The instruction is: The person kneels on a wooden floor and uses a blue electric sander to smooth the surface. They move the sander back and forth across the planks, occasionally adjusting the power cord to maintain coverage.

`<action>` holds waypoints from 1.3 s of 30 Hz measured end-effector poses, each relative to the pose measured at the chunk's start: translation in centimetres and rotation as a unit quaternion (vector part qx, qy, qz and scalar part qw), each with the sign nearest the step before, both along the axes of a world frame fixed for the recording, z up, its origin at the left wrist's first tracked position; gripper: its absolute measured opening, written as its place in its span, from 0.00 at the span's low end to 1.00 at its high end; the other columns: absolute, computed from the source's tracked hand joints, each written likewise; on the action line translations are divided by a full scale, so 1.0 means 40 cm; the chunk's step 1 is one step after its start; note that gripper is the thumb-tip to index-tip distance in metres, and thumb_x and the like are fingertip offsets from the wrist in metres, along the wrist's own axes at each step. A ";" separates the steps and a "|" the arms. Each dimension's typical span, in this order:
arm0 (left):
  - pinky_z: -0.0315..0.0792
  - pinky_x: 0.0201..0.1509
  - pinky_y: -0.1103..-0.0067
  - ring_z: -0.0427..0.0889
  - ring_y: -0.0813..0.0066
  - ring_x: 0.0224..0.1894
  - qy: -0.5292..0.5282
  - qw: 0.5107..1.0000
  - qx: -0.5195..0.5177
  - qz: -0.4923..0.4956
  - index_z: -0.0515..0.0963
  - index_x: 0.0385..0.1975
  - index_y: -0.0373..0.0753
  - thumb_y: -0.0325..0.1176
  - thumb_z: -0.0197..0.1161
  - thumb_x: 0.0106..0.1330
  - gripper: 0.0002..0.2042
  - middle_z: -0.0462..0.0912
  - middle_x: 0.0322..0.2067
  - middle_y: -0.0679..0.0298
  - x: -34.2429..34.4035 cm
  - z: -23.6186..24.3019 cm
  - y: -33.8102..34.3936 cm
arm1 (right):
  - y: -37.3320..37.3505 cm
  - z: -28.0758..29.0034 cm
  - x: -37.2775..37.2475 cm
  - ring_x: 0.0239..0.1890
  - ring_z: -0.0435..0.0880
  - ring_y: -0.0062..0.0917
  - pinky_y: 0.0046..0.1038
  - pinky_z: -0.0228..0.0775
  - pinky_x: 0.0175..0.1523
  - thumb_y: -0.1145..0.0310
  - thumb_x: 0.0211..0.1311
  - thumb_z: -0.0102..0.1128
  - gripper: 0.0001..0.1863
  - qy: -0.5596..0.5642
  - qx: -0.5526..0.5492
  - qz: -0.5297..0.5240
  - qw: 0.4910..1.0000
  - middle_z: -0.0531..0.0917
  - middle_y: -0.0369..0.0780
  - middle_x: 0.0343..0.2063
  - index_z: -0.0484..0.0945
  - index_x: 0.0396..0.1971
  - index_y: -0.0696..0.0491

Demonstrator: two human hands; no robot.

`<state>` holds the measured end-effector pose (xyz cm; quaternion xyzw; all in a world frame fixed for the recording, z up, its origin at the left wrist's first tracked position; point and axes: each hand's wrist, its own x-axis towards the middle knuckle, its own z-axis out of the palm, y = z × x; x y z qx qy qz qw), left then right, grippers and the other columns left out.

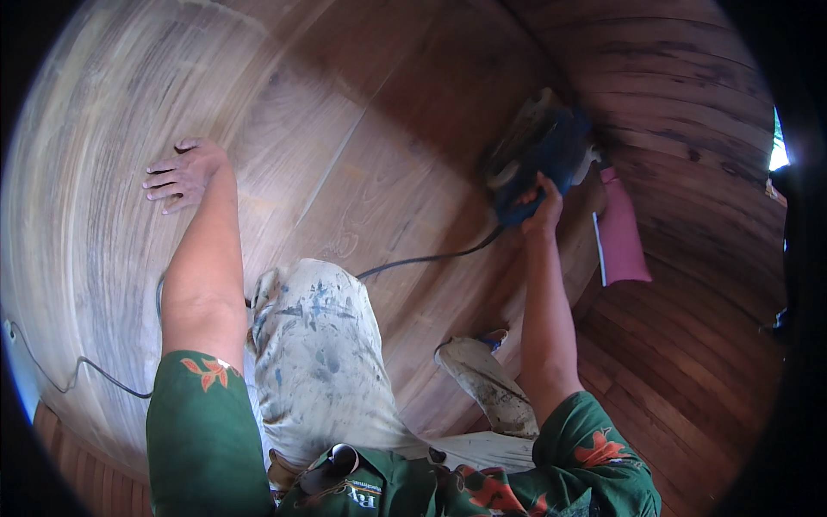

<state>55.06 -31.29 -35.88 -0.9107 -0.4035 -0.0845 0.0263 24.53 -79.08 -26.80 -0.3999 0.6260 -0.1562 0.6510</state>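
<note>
My left hand (pixel 183 177) lies flat on a broad wooden panel (pixel 336 129), fingers spread, holding nothing. My right hand (pixel 541 207) is closed around the rear handle of a blue power sander (pixel 538 159), which rests on the panel toward the far right. The sander is blurred and partly in shadow, so its underside is hidden. A pink dust bag (pixel 622 228) with a white edge hangs off its right side. From its back end a black cord (pixel 431 258) runs left across the wood to my knee.
My paint-stained trouser leg (pixel 323 345) kneels on the panel. Dark plank boards (pixel 680 112) rise along the right, with reddish planks (pixel 663 388) below them. Another stretch of cord (pixel 108 376) trails at the lower left. Bright light enters at the far right edge.
</note>
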 end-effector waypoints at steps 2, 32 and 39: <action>0.34 0.76 0.42 0.40 0.44 0.80 -0.006 1.000 0.010 0.003 0.46 0.77 0.33 0.53 0.38 0.70 0.40 0.43 0.77 0.43 0.004 -0.011 0.004 | -0.044 -0.013 0.030 0.17 0.68 0.25 0.30 0.65 0.28 0.66 0.59 0.67 0.11 -0.005 0.006 -0.008 1.000 0.68 0.36 0.14 0.72 0.25 0.51; 0.39 0.74 0.40 0.49 0.45 0.78 -0.185 0.982 -0.001 0.046 0.57 0.75 0.36 0.53 0.42 0.67 0.39 0.53 0.76 0.46 0.058 0.008 -0.058 | 0.427 0.247 -0.335 0.14 0.70 0.24 0.28 0.65 0.23 0.71 0.55 0.67 0.12 -0.042 -0.108 0.003 0.993 0.71 0.36 0.16 0.72 0.35 0.56; 0.39 0.74 0.40 0.50 0.44 0.78 -0.137 0.987 0.073 0.042 0.56 0.75 0.35 0.54 0.42 0.67 0.39 0.53 0.76 0.45 0.036 -0.023 -0.008 | 0.111 0.143 -0.145 0.15 0.72 0.24 0.29 0.70 0.25 0.68 0.59 0.66 0.08 -0.077 -0.100 0.059 0.990 0.72 0.36 0.14 0.76 0.34 0.53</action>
